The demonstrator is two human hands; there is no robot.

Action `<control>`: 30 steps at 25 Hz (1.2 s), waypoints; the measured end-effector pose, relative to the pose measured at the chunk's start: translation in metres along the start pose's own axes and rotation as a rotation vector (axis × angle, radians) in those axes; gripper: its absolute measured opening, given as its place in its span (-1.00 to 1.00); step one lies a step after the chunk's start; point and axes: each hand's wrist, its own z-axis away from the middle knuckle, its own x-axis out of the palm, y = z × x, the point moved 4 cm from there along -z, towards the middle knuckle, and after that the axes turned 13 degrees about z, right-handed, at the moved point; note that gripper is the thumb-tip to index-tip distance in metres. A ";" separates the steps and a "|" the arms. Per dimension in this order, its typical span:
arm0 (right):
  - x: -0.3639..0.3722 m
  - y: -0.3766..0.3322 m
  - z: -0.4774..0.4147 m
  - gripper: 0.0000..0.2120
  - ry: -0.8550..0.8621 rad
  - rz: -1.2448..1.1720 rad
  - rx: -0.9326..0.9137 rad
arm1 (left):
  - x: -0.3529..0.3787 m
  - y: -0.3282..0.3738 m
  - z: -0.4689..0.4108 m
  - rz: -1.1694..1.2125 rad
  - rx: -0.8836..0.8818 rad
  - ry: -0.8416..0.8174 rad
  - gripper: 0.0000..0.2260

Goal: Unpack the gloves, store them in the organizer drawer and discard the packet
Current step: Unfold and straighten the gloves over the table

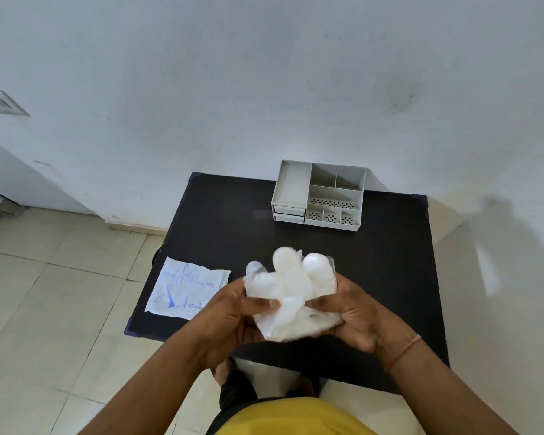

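A crumpled bundle of white gloves (291, 291) is held above the near part of the black table (233, 215). My left hand (233, 312) grips its left side, thumb across the front. My right hand (355, 315) grips its right side. Puffed glove fingers stick up from the top of the bundle. The flat white packet (186, 288) with blue print lies on the table's near left corner, apart from my hands. A grey organizer (319, 194) stands at the table's far side against the wall; its two small drawers (289, 214) at the front left are shut.
The organizer's top has open compartments, some with perforated floors. A white wall rises behind the table. Beige floor tiles (60, 293) spread to the left. My feet show under the table's near edge.
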 end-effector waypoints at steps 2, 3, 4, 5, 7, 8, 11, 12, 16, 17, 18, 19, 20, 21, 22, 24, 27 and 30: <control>-0.004 -0.013 -0.005 -0.46 0.079 0.066 0.025 | -0.003 -0.004 -0.005 -0.091 0.016 0.069 -0.59; -0.010 -0.016 -0.009 -0.53 0.165 0.027 0.035 | -0.004 -0.006 -0.009 -0.070 0.039 0.110 -0.62; -0.015 -0.016 -0.011 -0.57 0.238 -0.109 0.047 | -0.004 -0.008 -0.013 0.002 0.069 0.160 -0.63; -0.015 -0.013 -0.011 -0.58 0.281 -0.289 0.049 | -0.002 -0.011 -0.016 0.128 0.096 0.200 -0.63; -0.001 -0.005 -0.005 -0.55 0.239 -0.461 0.032 | 0.003 -0.020 -0.023 0.376 0.127 0.263 -0.65; 0.011 0.000 -0.002 -0.54 0.191 -0.414 0.030 | 0.007 -0.027 -0.026 0.447 0.131 0.274 -0.67; 0.041 0.012 0.002 -0.58 0.118 -0.277 -0.044 | 0.028 -0.045 -0.027 0.494 0.174 0.231 -0.66; 0.042 0.011 -0.001 -0.58 0.165 -0.238 -0.066 | 0.032 -0.047 -0.026 0.445 0.198 0.233 -0.67; 0.025 -0.003 -0.008 -0.57 0.328 -0.208 -0.049 | 0.023 -0.028 -0.015 -0.030 0.350 0.311 -0.64; 0.018 -0.006 -0.008 -0.57 0.326 -0.231 -0.045 | 0.017 -0.020 -0.013 -0.169 0.401 0.297 -0.60; 0.013 -0.009 -0.007 -0.56 0.316 -0.254 -0.036 | 0.011 -0.014 -0.012 -0.236 0.439 0.262 -0.56; 0.010 -0.011 -0.006 -0.54 0.303 -0.269 -0.034 | 0.005 -0.009 -0.011 -0.219 0.457 0.217 -0.55; 0.008 -0.012 -0.005 -0.54 0.284 -0.273 -0.035 | 0.000 -0.005 -0.010 -0.141 0.459 0.175 -0.59; 0.008 -0.012 -0.004 -0.54 0.260 -0.283 -0.036 | -0.002 -0.002 -0.010 -0.031 0.441 0.127 -0.66; 0.009 -0.013 -0.004 -0.54 0.240 -0.300 -0.033 | -0.002 0.000 -0.010 0.090 0.414 0.084 -0.71; 0.014 -0.012 -0.004 -0.54 0.194 -0.337 -0.026 | 0.002 0.002 -0.011 0.317 0.349 0.020 -0.71; 0.023 -0.013 -0.002 -0.54 0.145 -0.418 -0.023 | 0.001 0.003 -0.023 0.591 0.306 0.046 -0.69; 0.026 -0.012 0.001 -0.53 0.122 -0.532 -0.011 | -0.010 0.000 -0.033 0.550 0.272 0.174 -0.59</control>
